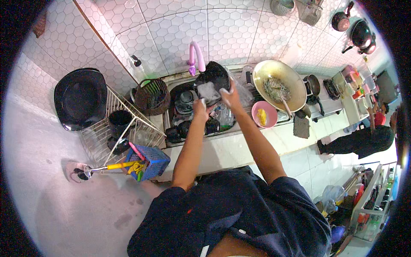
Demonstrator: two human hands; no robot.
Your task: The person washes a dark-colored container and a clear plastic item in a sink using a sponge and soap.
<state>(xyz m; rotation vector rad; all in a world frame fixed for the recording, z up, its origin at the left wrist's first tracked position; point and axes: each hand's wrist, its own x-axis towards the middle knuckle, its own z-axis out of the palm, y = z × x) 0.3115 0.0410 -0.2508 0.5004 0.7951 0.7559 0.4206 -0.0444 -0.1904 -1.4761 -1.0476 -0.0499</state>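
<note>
Over the sink (170, 135), my right hand (229, 96) grips the right rim of a black bowl (216, 74), with white foam on the thumb. My left hand (200, 110) is at the bowl's near lower edge, its thumb also foamy. The bowl is tilted under the spout of a pink faucet (196, 54). Inside it lies a white patch (208, 91), which looks like suds or water. Below the hands the sink holds black cups (178, 131), a dark dish (186, 96) and clear plastic or glass items (224, 115), partly hidden by my arms.
Left of the sink stand a dark basket (152, 96) and a wire dish rack (109, 141) with a black plate (80, 99). A blue utensil basket (149, 163) hangs nearer. To the right are a pink bowl (265, 120) and a large wok (279, 85). Another person (359, 141) is farther right.
</note>
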